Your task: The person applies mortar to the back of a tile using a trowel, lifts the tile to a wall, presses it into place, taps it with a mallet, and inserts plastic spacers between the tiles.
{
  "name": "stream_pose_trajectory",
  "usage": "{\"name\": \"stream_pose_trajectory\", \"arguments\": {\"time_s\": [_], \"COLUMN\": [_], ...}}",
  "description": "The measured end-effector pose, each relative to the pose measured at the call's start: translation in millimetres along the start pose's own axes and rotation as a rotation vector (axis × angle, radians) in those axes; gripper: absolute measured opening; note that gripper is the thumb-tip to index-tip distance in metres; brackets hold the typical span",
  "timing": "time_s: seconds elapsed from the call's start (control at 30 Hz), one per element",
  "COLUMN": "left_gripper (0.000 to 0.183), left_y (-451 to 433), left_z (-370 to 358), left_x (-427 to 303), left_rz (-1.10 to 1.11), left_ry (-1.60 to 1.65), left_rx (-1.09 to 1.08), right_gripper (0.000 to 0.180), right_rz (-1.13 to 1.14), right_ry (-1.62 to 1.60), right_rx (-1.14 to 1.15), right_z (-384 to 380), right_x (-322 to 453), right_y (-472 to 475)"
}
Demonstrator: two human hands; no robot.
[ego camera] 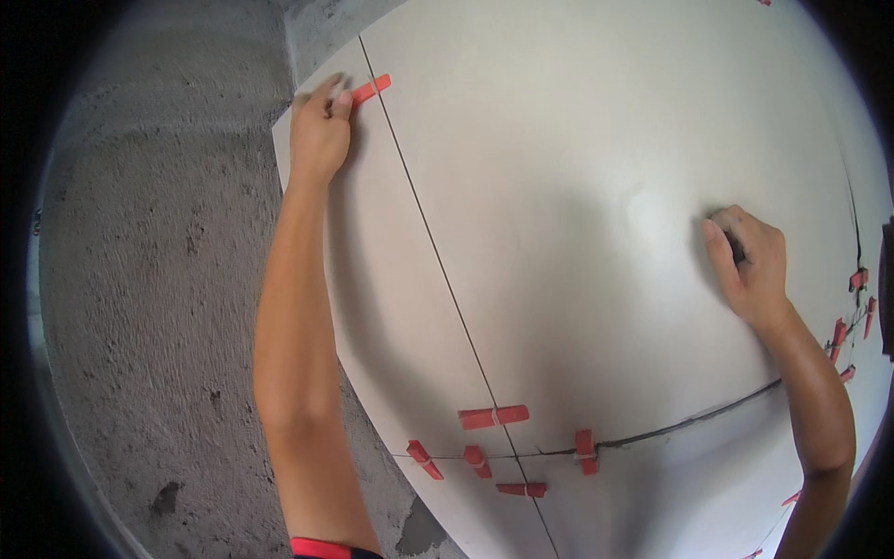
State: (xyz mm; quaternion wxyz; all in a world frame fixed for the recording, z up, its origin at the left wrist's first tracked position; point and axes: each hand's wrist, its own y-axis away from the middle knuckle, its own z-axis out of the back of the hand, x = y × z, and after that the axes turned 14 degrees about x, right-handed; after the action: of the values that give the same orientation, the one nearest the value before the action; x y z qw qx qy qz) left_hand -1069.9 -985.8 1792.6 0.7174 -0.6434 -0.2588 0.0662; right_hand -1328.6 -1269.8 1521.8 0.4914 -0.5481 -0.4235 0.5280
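Note:
Large pale wall tiles [559, 154] stand before me, with dark joints between them. Up at the left, my left hand [323, 129] has its thumb and fingers at the left end of a red plastic tile-levelling wedge [371, 89], which sits across the long slanting joint through a pale clip. Over on the right, my right hand [751, 262] is against the face of a tile, its fingers curled; whether it holds something is hidden. Lower down, more red wedges [494, 416] sit in clips along the joints, one of them [587, 451] beside the dark curved-looking joint.
Rough grey cement wall [154, 279] borders the tiles on the left, behind my left forearm. Several red wedges [838, 340] cluster around the joints at the far right. A dark object [887, 286] shows at the right rim.

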Motion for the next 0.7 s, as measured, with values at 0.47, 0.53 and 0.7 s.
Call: {"name": "stream_pose_trajectory", "arguments": {"time_s": [0.47,0.53,0.7], "left_gripper": [0.086,0.081,0.068], "left_y": [-21.5,-22.2,-21.6], "left_z": [-4.1,-5.3,-11.2], "left_x": [-57.2,-55.2,-44.6], "left_rz": [0.499,0.508,0.442], "left_ry": [-0.408,-0.412,-0.427], "left_rx": [0.341,0.285,0.148], "right_gripper": [0.018,0.018,0.017], "right_rz": [0.019,0.025,0.077], "right_ry": [-0.074,-0.087,-0.138], "right_rx": [-0.017,-0.006,0.017], "right_z": [-1.7,-1.7,-4.9], "right_x": [-0.6,0.6,3.4], "right_y": [4.7,2.7,-0.8]}}
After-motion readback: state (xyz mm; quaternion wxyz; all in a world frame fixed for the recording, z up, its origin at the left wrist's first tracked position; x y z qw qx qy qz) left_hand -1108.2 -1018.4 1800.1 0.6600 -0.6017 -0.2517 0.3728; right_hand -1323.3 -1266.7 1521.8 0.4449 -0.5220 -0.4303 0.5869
